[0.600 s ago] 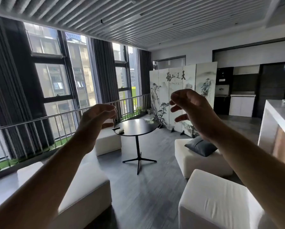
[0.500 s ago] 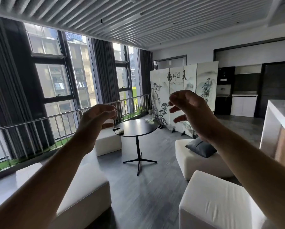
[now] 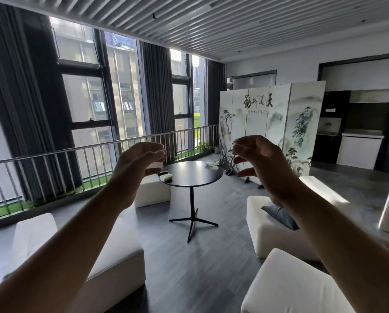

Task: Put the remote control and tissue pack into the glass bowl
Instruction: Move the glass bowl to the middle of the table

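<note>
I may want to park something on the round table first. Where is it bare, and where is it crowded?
The round table is bare across its middle and near right edge. The remote control and tissue pack crowd its left edge; the glass bowl takes the far right rim. Both hands hang empty.

The screen (image 3: 271, 129) carries large black brush calligraphy — four Chinese characters, with smaller unreadable writing beneath.

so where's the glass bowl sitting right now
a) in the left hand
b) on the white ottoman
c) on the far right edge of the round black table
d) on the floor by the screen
c: the glass bowl rests on the round black table at its far right edge, across from the tissue pack and remote control on the left edge.
</note>
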